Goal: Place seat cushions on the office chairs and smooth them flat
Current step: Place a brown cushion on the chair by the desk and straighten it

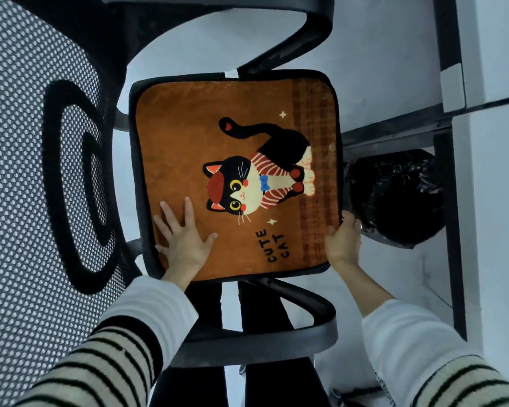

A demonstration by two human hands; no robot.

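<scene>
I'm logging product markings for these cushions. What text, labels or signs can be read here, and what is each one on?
"CUTE CAT" in black capitals, on two lines, printed on the orange seat cushion, between the left hand and right hand.
The small white tag at the cushion's far edge: no text can be made out.
Nothing else readable.

An office was indicated by a black office chair [259, 333] with curved armrests and a mesh backrest [36, 171] at the left of the frame, pale desk panels on a dark metal frame [447, 201] at the right, and a black-lined waste bin [394, 198] tucked beneath
</scene>
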